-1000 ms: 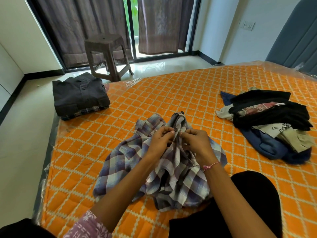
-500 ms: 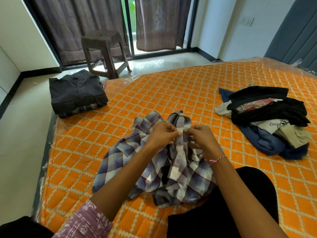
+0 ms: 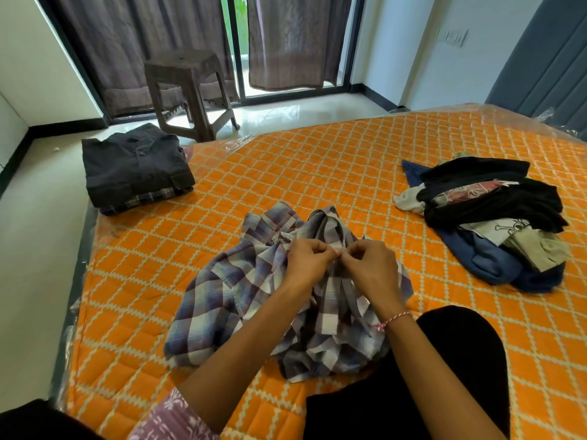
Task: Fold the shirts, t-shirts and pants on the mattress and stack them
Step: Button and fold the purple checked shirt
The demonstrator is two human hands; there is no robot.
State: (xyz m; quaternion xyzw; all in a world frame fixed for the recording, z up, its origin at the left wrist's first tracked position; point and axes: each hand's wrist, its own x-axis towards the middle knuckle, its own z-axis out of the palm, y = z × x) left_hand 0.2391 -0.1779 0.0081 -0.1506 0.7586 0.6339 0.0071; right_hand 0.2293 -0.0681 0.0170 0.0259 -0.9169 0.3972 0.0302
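Presently, hands: left hand (image 3: 306,260) and right hand (image 3: 370,265) meeting fingertip to fingertip above the middle of the garment, each pinching a narrow edge of cloth; probably fastening a button or aligning the front placket, so that the two halves stay together for folding.
Grip, left: thumb and forefinger pinched on the shirt's front edge, other fingers curled in.
Grip, right: likewise pinched on the facing edge; a red-and-white thread bracelet (image 3: 392,320) at the wrist.
Plaid shirt: blue, grey and white checked cotton shirt (image 3: 222,290), lying crumpled on the near middle of the orange quilted mattress with cream diamond stitching (image 3: 286,173), just in front of the knees; collar end raised toward the window, body bunched in loose ridges, one side spread flatter toward the left. Not yet folded.
Folded stack: dark charcoal button shirt folded square (image 3: 135,166), resting on a folded checked garment at the far left corner; set well apart from the work, likely to keep finished pieces out of the way.
Unfolded heap: loose pile of black, navy, white and khaki clothes (image 3: 495,217) at the right, well apart from the shirt; apparently the supply waiting its turn.
Beyond the mattress: brown plastic stool (image 3: 187,90) on the pale floor, before dark curtains.
Progress: early, judging by the small stack and large heap.
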